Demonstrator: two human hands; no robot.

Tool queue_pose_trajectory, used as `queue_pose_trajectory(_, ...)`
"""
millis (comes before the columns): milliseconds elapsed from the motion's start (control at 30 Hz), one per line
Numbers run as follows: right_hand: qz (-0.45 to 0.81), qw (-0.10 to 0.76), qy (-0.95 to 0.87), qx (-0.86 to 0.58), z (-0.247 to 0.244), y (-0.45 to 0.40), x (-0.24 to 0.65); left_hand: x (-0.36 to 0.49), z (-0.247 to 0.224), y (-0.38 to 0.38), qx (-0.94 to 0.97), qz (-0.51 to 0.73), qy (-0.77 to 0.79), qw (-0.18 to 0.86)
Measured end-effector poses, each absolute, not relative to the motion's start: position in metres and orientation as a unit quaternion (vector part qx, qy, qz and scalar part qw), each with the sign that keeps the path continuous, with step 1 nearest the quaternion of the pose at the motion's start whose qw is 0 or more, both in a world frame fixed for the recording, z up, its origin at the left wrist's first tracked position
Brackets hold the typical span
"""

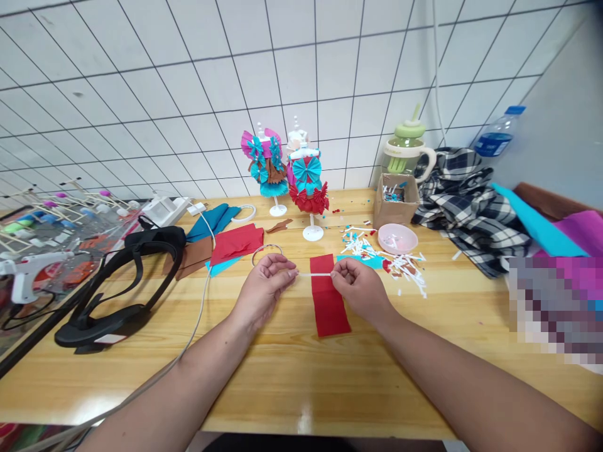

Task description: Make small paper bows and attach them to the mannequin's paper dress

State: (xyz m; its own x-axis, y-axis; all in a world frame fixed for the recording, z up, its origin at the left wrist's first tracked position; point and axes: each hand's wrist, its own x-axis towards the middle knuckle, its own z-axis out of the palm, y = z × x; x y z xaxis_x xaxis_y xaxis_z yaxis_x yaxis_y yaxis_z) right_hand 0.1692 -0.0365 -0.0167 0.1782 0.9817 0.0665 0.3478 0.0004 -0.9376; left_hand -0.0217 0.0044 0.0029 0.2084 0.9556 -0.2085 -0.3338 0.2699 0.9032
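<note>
A thin white strip is stretched level between my two hands. My left hand pinches its left end between thumb and fingers. The right end is gripped by my right hand, whose fingers are curled. Beneath the strip a red piece of crepe paper lies lengthwise on the wooden table, with a crease across its upper part. Whether the strip touches the paper I cannot tell. Just past my left hand rests a thin ring.
Two miniature dress forms in paper outfits stand behind. White scraps lie around a pink bowl near a cardboard box. Red sheets, a black headset strap, a cable and a glue gun are leftward.
</note>
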Motion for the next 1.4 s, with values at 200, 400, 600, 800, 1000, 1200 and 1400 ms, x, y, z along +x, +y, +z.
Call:
queue_pose_trajectory(200,0.380,0.450,-0.555,-0.588,-0.016,-0.043,0.159,-0.020,0.001,0.005,0.277,0.526,0.367,0.716)
queue_pose_trajectory(400,0.422,0.434,-0.561,-0.564,-0.016,-0.049,0.150,-0.021,0.000,0.014,0.170,0.561,0.332,0.739)
queue_pose_trajectory(600,0.423,0.421,-0.566,-0.569,-0.015,-0.048,0.154,-0.029,0.000,0.020,0.242,0.582,0.341,0.697)
queue_pose_trajectory(800,0.399,0.434,-0.603,-0.538,-0.012,-0.053,0.155,-0.029,0.004,0.010,0.517,0.437,0.443,0.588)
queue_pose_trajectory(1000,0.378,0.455,-0.609,-0.529,-0.016,-0.056,0.149,-0.016,0.000,-0.007,0.396,0.307,0.361,0.786)
queue_pose_trajectory(1200,0.376,0.409,-0.648,-0.521,-0.015,-0.058,0.148,-0.013,0.002,-0.010,0.406,0.373,0.378,0.744)
queue_pose_trajectory(1400,0.325,0.451,-0.630,-0.543,-0.010,-0.053,0.158,-0.017,0.012,-0.012,0.632,0.303,0.447,0.555)
